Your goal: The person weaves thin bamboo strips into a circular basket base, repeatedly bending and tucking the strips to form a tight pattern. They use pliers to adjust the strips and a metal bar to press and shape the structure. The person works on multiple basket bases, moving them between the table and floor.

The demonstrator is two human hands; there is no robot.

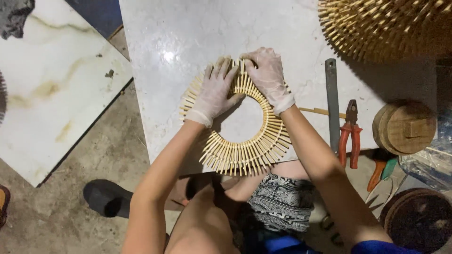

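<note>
Pressing down with both gloved hands, the person works at the far side of a flat ring of pale bamboo sticks (pixel 240 150) that lies on the white marble slab (pixel 188 37) in front of their knees. The left hand (pixel 214 91) is spread flat, fingers apart, on the upper left arc of the ring; the right hand (pixel 268 75) sits just beside it, fingers curled together and bearing on the sticks at the top, though I cannot tell whether it actually pinches any. Beyond the right hand, off to its outer side, lie a long grey metal file (pixel 332 103), red-handled pliers (pixel 351 134) and a single loose bamboo stick (pixel 320 111); further out stands a round wooden block (pixel 405 127), and above it a large spiky mass of bamboo sticks (pixel 386 23). Near the left elbow, a dark shoe (pixel 106 197) rests on the concrete floor (pixel 56 211). The near edge of the ring overhangs the slab, so I judge that uneven pressure on the far side could tip it up or slide it toward the lap. The sticks fan out loosely on the left, and a sideways push there could splay them or knock some out of line.
</note>
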